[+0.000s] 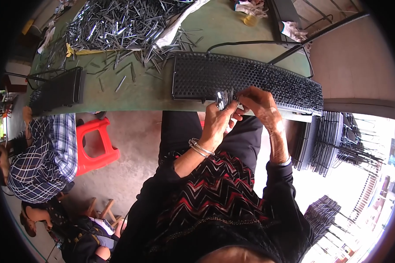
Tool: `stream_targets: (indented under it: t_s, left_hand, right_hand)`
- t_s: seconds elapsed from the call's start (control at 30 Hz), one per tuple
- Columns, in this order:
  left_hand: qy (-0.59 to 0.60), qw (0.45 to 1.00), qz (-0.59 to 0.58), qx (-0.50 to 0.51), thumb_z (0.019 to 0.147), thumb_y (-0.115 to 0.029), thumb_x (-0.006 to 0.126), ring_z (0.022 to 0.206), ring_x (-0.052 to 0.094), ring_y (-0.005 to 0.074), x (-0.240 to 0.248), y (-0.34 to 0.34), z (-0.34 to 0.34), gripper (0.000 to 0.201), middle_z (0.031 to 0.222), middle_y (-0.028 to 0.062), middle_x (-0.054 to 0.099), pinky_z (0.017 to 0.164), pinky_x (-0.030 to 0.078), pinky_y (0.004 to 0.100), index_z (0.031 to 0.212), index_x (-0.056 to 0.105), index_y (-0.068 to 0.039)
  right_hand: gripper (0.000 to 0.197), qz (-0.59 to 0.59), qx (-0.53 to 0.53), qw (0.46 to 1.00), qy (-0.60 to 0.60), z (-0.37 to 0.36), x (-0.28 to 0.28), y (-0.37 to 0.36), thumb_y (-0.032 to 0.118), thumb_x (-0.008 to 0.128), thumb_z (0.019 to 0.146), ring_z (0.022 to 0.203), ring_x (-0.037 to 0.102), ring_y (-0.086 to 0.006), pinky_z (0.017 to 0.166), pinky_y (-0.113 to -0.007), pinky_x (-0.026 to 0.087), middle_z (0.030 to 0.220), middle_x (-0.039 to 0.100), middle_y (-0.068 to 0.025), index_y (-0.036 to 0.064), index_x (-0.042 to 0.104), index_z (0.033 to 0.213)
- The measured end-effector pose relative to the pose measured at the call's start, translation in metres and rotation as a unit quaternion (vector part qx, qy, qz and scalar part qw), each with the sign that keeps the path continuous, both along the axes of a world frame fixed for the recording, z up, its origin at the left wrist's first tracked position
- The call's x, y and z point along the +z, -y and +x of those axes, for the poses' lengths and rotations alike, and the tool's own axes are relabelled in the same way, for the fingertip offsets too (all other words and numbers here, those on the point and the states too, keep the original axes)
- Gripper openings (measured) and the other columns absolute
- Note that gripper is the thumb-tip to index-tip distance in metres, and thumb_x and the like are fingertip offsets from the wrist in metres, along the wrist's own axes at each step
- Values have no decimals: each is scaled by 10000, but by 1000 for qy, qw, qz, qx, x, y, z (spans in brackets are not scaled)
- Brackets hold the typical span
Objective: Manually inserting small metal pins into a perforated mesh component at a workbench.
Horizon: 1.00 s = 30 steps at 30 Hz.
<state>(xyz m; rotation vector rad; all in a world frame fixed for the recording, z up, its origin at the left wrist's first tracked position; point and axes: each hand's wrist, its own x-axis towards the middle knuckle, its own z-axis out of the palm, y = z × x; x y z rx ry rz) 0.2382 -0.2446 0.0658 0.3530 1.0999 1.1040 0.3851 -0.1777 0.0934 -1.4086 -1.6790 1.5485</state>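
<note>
A bunch of thin, silvery metal pieces (224, 99) sticks up from my left hand (216, 122), whose fingers are closed around it in front of the table edge. My right hand (263, 108) is beside it, thumb and fingertips pinched close to the bunch; what lies between those fingertips is too small to make out. Just beyond both hands, a long black perforated rack (202, 75) lies along the table's near edge. Many of its holes toward the right appear filled with small pieces. Farther left, a large heap of the same slim metal pieces (118, 26) covers a sheet.
Loose pieces lie scattered on the green table (149, 98). Another black rack (59, 91) stands at left, near a person in a plaid shirt (39, 171). A red stool (102, 160) is on the floor. Stacked racks (322, 140) stand right; gloves (252, 8) lie at the far edge.
</note>
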Motion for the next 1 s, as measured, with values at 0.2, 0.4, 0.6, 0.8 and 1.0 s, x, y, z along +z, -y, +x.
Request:
stream_targets:
  t_s: [0.2,0.4,0.6,0.8,1.0]
  left_hand:
    - [-7,1000,10,10,891,-203,664,669,655,118,-4,-1,2,213,819,73,692,454,431,197,1005,651,-24]
    - [86,995,-29,40,889,-238,674,755,696,201,-4,-4,-1,265,913,134,687,468,504,238,1013,617,-11]
    - [163,985,-56,-11,901,-271,647,754,682,214,-15,-7,2,262,911,128,688,509,502,260,1016,612,-38]
    - [199,974,-108,-8,928,-203,604,813,671,225,-13,-4,1,196,901,140,658,645,593,364,977,603,-13]
    - [167,982,-94,-7,925,-196,611,725,638,167,-24,-3,1,176,835,88,649,603,580,335,946,610,-21]
  right_hand:
    - [180,4,18,1000,-14,4,3,-1,90,610,852,708,607,-130,654,-257,483,806,650,-94,-53,628,959]
    - [139,125,-124,984,20,11,14,-12,44,571,881,697,630,-140,664,-256,498,776,658,-93,-51,613,973]
    - [100,331,-237,906,116,0,-9,-40,109,582,918,669,669,-116,633,-252,511,738,682,-73,25,602,967]
    - [95,410,-211,868,183,1,-42,-56,129,579,919,600,659,-180,596,-288,500,690,655,-98,37,582,942]
    - [87,442,-192,849,218,1,-39,-56,118,589,908,542,625,-193,547,-313,482,670,625,-103,32,580,918]
